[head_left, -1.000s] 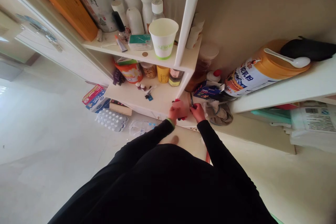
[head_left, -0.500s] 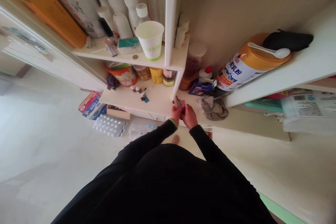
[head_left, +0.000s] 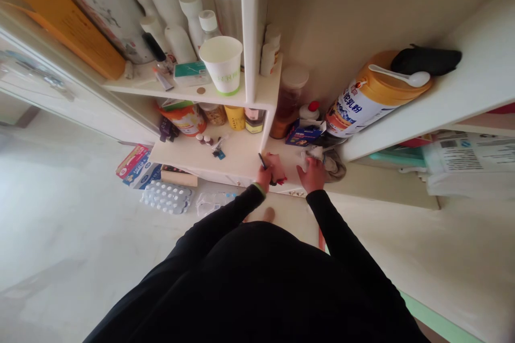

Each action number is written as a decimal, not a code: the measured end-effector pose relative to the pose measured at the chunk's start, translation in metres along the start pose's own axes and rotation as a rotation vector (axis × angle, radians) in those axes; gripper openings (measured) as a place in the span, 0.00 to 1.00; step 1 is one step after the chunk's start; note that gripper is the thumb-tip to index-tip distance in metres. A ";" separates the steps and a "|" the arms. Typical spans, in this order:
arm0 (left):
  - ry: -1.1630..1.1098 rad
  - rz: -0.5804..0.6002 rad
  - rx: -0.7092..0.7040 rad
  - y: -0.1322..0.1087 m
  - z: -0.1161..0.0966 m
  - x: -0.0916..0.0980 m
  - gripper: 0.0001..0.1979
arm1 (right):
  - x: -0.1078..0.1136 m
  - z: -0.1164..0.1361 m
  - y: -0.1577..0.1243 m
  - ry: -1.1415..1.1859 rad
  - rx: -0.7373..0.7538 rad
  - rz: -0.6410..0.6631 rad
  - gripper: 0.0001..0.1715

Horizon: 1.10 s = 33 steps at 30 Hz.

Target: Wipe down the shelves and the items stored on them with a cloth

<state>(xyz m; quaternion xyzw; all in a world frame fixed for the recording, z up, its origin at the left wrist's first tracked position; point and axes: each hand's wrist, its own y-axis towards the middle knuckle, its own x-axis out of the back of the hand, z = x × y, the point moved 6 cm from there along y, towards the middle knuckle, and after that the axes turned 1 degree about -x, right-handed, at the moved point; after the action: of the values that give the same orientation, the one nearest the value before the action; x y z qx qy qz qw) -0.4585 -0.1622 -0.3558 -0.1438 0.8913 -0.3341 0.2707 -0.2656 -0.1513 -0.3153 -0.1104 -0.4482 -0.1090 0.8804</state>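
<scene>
Drawn apart over the white cabinet ledge (head_left: 189,159) after meeting half a second ago, with the slim dark pen-like stick (head_left: 262,161) now in the left hand (head_left: 264,176) alone. Apparently a finished hand-over, leaving the right hand (head_left: 314,176) free for things on that side. At left, curled low near the front edge, with fingers closed on the stick and one end poking up and away, right beside a pinkish item with red edging (head_left: 276,165), too blurred to name. At right, bent forward with back upward and thumb parted from the fingers, at the clear plastic (head_left: 305,158) and beside a crumpled grey-brown cloth (head_left: 336,166), in front of a dark blue box (head_left: 304,133); impossible to tell whether pinching or merely touching.
</scene>
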 end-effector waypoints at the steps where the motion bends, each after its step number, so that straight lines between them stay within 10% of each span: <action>1: 0.003 0.008 0.008 -0.001 0.000 -0.001 0.18 | 0.001 -0.005 0.003 0.001 -0.020 0.002 0.21; 9: 0.029 0.094 0.064 -0.012 -0.008 -0.013 0.17 | -0.012 -0.007 0.006 0.274 -0.117 0.046 0.13; 18: 0.056 0.340 -0.056 -0.074 -0.062 -0.030 0.18 | 0.024 0.058 -0.042 0.855 0.057 0.069 0.41; 27: 0.196 0.644 -0.270 -0.206 -0.214 -0.061 0.26 | 0.193 0.148 -0.078 0.846 0.578 -0.257 0.27; 33: 0.280 0.619 -0.607 -0.253 -0.346 -0.145 0.12 | 0.311 0.242 -0.046 0.569 0.946 -0.452 0.24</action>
<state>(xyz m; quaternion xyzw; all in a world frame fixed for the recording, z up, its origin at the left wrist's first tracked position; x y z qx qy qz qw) -0.5219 -0.1065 0.0886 0.1031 0.9779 0.0228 0.1803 -0.2850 -0.1532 0.0808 0.4256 -0.2068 -0.1077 0.8744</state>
